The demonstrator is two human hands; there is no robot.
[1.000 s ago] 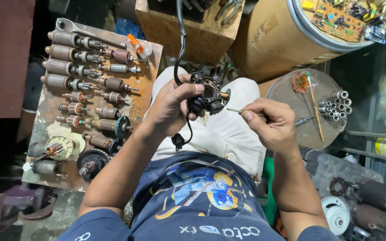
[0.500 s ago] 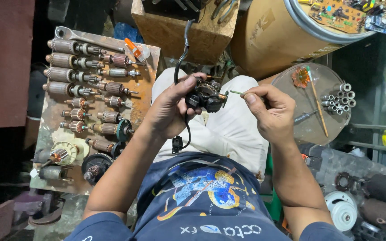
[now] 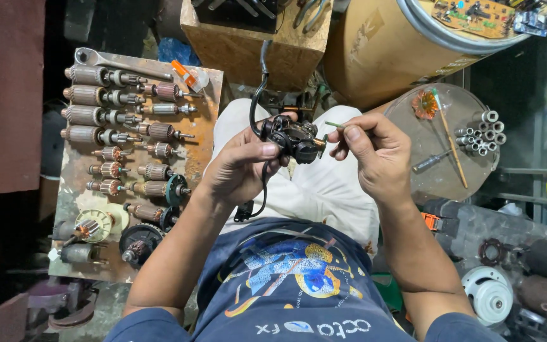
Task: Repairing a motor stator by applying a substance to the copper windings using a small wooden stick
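Gripping the black switch block in my left hand, I am pinching a thin green wire at its 3 o'clock with my right hand, risking a slip or snapped strand.

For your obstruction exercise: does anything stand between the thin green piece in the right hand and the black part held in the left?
Nothing visible does. The right hand pinches the thin green piece just beside the black part in the left hand; only open air lies between.
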